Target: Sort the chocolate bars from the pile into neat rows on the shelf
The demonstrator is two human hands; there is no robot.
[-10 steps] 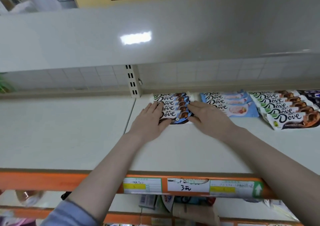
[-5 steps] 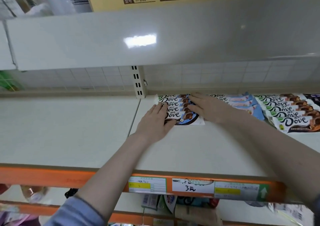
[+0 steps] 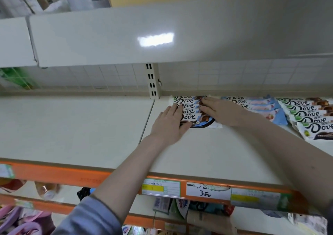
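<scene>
A cream shop shelf (image 3: 75, 126) with an orange front rail (image 3: 54, 176) carrying price labels (image 3: 208, 191) runs under another pale shelf; a tiled back wall (image 3: 108, 76) and slotted upright (image 3: 153, 80) stand behind. At the back, the blue-striped row of Dove bars (image 3: 191, 111) lies overlapped, partly covered by both hands: the left hand (image 3: 170, 124) rests flat on its left end, the right hand (image 3: 219, 111) flat on its right end, fingers straight. Beside it lie a pale-blue row (image 3: 261, 106) and a green-marked row (image 3: 310, 115), cut off at the frame edge. Goods below the rail are blurred.
</scene>
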